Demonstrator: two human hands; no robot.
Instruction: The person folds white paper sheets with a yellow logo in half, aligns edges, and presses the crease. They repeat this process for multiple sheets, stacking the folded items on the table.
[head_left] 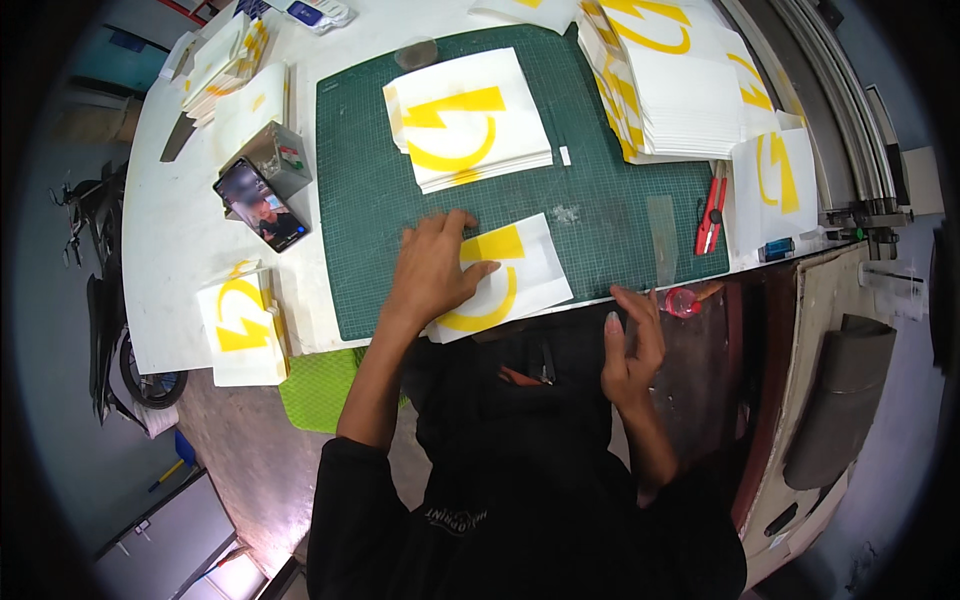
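A white paper piece with a yellow print [540, 278] lies at the near edge of the green cutting mat [600, 225]. My left hand [430, 270] rests over its left side, thumb on the paper and fingers stretched onto the mat. My right hand [633, 352] is held off the table's near edge, to the right of the paper, its fingers apart with nothing in them. Beyond the paper, a stack of similar white pieces with yellow print [470, 120] sits on the mat. A red utility knife [712, 215] lies at the mat's right edge, beside a clear ruler-like strip [662, 240].
A tall stack of printed papers [690, 110] stands at the far right, and a smaller one [240, 325] at the near left corner. A phone [260, 203] leans on a small box [285, 160] left of the mat. A red-capped bottle [682, 302] is below the table edge.
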